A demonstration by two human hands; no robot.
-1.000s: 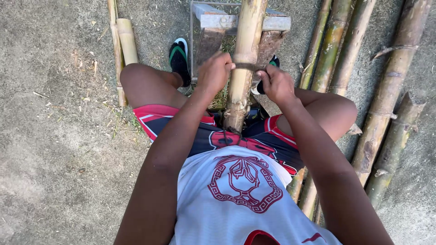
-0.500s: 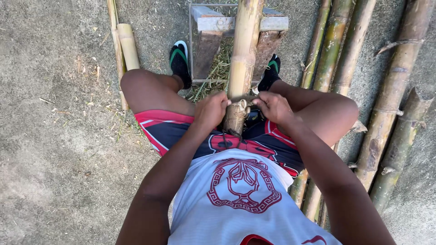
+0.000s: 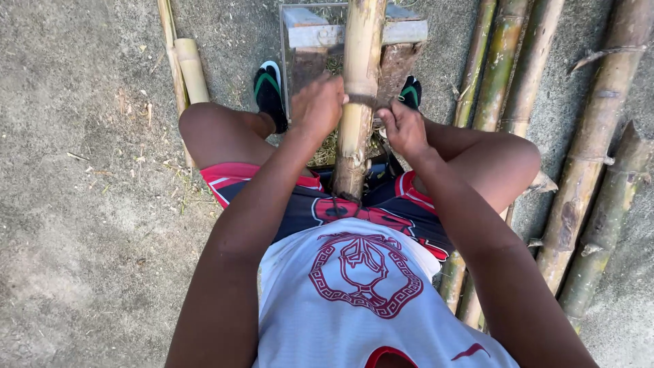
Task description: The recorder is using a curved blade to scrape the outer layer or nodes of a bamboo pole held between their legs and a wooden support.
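A yellow-brown bamboo pole runs from a metal-framed stand down between my knees. A thin dark blade lies across the pole. My left hand grips its left end and my right hand grips its right end, one fist on each side of the pole. I am sitting, with red, black and white shorts and a white shirt in view.
Several long bamboo poles lie on the ground to my right. A short cut bamboo piece and a thin stick lie at the left. My feet in black and green sandals rest beside the stand. Shavings lie under it.
Half a second ago both hands and the blade were drawn close to my body. They have now slid back up the pole, away from me.
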